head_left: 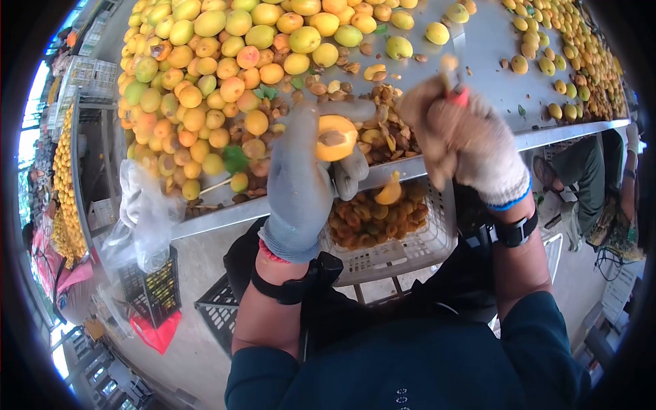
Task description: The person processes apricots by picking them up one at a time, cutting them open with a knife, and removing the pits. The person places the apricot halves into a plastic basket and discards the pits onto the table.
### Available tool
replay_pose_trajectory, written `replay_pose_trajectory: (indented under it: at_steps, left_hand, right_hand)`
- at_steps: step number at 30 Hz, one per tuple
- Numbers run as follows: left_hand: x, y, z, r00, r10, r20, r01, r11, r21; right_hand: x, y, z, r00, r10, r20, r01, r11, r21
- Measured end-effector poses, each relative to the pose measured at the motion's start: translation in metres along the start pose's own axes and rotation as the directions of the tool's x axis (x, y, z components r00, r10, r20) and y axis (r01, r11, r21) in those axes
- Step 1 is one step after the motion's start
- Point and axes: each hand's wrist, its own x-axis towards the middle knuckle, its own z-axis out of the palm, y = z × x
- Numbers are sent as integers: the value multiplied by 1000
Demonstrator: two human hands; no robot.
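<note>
Fruit half (347, 128) braced by its rim, cut face in view

Between the gloved fingers of the left hand (295, 179), the fruit half is held in a narrow grip, above the table's front edge, with its cut face turned to the camera. In the right hand (466, 130), a red-handled tool (458, 96) is gripped, apart from the fruit and raised over the metal table (488, 89). For clean work, the soft flesh is best pinched lightly by its edge, so that it is neither crushed nor torn; the fingertips should be kept out of the tool's path, and short strokes preferred to force. The white basket (383, 260), with cut pieces (372, 222) in it, is set just below, so a low release would seem kindest to the fruit.

The tool's tip is blurred, and the small orange shape beside it cannot be identified. Whether the dark oval in the cut face is a stone or a hollow cannot be told. The right fingertips are smeared by blur, and the fruit's underside is hidden.
</note>
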Motion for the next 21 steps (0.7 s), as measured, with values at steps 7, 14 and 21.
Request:
replay_pose_trajectory:
  at_steps: [7,14,21]
  left_hand:
    - [-3,-3,20,985,-154,74,130,956,263]
    - [4,-13,25,986,-167,12,160,961,226]
    - [9,-21,29,990,-132,-55,140,974,179]
  right_hand:
    - [24,-15,35,946,-294,-134,315,753,578]
    - [34,-8,33,964,-257,-76,259,822,507]
    - [32,-18,57,966,-132,-223,244,754,610]
